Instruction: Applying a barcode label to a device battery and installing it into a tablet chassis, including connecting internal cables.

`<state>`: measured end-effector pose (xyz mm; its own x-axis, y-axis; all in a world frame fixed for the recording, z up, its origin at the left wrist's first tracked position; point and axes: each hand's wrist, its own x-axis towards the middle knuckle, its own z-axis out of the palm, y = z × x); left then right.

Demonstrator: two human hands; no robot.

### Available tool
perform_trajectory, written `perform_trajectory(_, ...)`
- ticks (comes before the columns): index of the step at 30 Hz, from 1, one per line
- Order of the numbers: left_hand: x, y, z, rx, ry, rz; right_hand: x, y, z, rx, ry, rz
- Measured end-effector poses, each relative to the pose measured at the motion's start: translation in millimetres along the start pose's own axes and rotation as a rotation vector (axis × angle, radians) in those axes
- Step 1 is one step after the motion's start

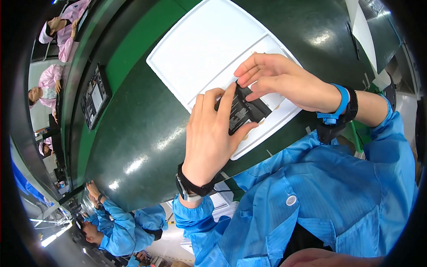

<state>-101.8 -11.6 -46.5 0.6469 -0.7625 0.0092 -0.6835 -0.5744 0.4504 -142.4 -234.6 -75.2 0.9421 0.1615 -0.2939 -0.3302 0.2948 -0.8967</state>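
A flat black battery pack [242, 111] with pale print lies in the narrow near compartment of a white plastic tray [191, 58]. My left hand [209, 124] spans the pack from its left end, with fingers at the far edge and the thumb at the near edge, closed on it. Over the pack's far right part hovers my right hand [284, 82], its fingers stretched out and slightly bent, the thumb close to the pack's surface. I see nothing held in it. Parts of the pack are hidden under both hands.
The tray rests on a dark green table [151, 133]. An opened electronic device [95, 97] sits on the line at the left. A thin black cable or pen [352, 41] and a white sheet [362, 31] lie at the right. Another person in blue [124, 227] works at lower left.
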Motion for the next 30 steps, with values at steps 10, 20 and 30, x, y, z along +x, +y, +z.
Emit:
perform_trajectory(10,20,-18,12,-0.101,0.090,0.033,-6,10,-9,-0.126,0.025,-0.062)
perform_trajectory(20,3,2,4,-0.151,-0.025,0.012,-21,-1,-11,-0.218,-0.021,-0.069)
perform_trajectory(30,4,4,20,0.006,0.023,0.085,-20,8,-12,0.053,-0.040,0.033)
